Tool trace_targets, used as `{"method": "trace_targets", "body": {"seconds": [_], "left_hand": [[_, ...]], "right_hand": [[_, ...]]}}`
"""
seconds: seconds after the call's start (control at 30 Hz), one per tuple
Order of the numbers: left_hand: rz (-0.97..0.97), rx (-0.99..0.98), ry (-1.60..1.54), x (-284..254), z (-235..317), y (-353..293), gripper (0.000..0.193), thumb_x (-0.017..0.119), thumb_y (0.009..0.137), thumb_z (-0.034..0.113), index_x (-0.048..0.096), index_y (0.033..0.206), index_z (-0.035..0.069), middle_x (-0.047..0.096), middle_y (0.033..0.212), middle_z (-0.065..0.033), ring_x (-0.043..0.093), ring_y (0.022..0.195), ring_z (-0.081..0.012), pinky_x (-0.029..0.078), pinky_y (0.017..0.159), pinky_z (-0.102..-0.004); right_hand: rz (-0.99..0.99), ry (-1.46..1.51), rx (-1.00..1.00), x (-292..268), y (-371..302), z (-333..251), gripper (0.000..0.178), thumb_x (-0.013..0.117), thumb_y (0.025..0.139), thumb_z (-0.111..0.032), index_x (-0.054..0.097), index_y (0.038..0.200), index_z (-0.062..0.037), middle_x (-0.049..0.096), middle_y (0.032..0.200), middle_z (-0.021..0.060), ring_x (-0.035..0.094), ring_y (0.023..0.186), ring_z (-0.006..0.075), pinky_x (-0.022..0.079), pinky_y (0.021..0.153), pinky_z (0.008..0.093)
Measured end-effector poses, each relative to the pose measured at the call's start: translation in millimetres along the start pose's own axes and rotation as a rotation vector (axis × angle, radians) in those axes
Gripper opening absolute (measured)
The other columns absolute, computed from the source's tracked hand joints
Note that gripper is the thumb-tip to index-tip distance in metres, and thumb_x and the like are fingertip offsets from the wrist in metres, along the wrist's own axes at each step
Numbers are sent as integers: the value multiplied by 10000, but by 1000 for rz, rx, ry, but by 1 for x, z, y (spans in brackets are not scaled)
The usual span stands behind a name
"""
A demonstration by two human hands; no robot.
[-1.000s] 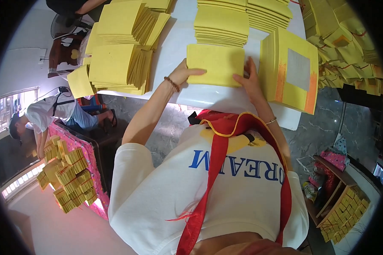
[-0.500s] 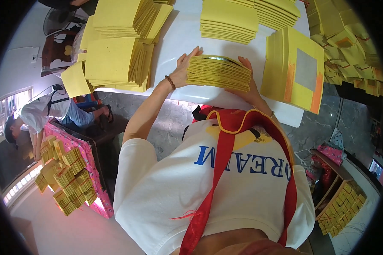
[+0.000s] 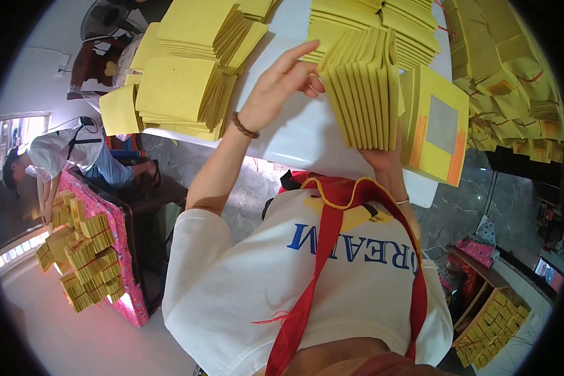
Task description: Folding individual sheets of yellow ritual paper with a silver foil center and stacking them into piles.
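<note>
A thick bundle of yellow folded papers (image 3: 362,94) stands on edge over the white table, its folds fanned slightly toward me. My right hand (image 3: 384,158) grips it from below on the right; most of those fingers are hidden behind the papers. Beside its upper left edge is my left hand (image 3: 278,86), fingers apart, the tips near or touching the bundle; contact is hard to tell. Just right of the bundle stands a yellow stack with a grey panel and orange bands (image 3: 443,122). Farther back lie more flat yellow stacks (image 3: 413,37).
Leaning piles of yellow papers (image 3: 175,94) cover the table's left side. Tied yellow bundles (image 3: 507,69) crowd the far right. The white table (image 3: 282,144) ends close to my body. Another person (image 3: 75,147) bends over a pink-covered table (image 3: 122,244) with yellow bundles at left.
The bundle has been turned from lying sideways to upright and shifted right and away. My left hand has come off its side and spread; my right hand has moved beneath it.
</note>
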State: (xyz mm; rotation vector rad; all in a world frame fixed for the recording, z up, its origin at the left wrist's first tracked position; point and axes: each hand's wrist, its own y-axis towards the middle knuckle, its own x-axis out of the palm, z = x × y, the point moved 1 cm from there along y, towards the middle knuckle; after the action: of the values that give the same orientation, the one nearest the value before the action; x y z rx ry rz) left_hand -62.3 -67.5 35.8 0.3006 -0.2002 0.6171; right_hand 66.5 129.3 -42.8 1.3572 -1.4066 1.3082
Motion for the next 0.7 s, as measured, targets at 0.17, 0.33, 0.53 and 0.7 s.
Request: {"method": "trace_targets", "body": {"seconds": [0.17, 0.33, 0.53, 0.7], "left_hand": [[240, 84, 436, 42, 8, 14, 389, 585, 875, 156, 507, 1238, 40, 554, 783, -35, 572, 723, -87, 472, 643, -234], [347, 146, 607, 54, 13, 19, 343, 610, 826, 156, 553, 1131, 10, 495, 666, -11, 497, 604, -86, 433, 565, -246], [416, 149, 637, 57, 10, 21, 337, 619, 791, 183, 562, 1071, 4, 496, 615, -44, 498, 550, -113, 423, 531, -266], [474, 81, 789, 68, 16, 20, 304, 635, 815, 205, 569, 1028, -2, 627, 851, -50, 539, 709, -68, 433, 611, -221]], "right_hand": [[-129, 104, 1, 8, -2, 1, 507, 385, 927, -453, 506, 1256, -87, 557, 1234, 97, 582, 1067, 249, 497, 875, 434], [-88, 116, 20, 0, -6, -1, 529, 400, 916, -473, 491, 1271, -91, 546, 1248, 93, 561, 1103, 247, 475, 910, 437], [-107, 130, 56, -5, -6, -1, 557, 419, 906, -490, 465, 1296, -95, 517, 1284, 100, 527, 1147, 249, 441, 949, 442], [-80, 75, 35, 1, -12, -1, 557, 429, 908, -478, 449, 1308, -91, 514, 1284, 104, 516, 1158, 257, 421, 968, 444]]}}
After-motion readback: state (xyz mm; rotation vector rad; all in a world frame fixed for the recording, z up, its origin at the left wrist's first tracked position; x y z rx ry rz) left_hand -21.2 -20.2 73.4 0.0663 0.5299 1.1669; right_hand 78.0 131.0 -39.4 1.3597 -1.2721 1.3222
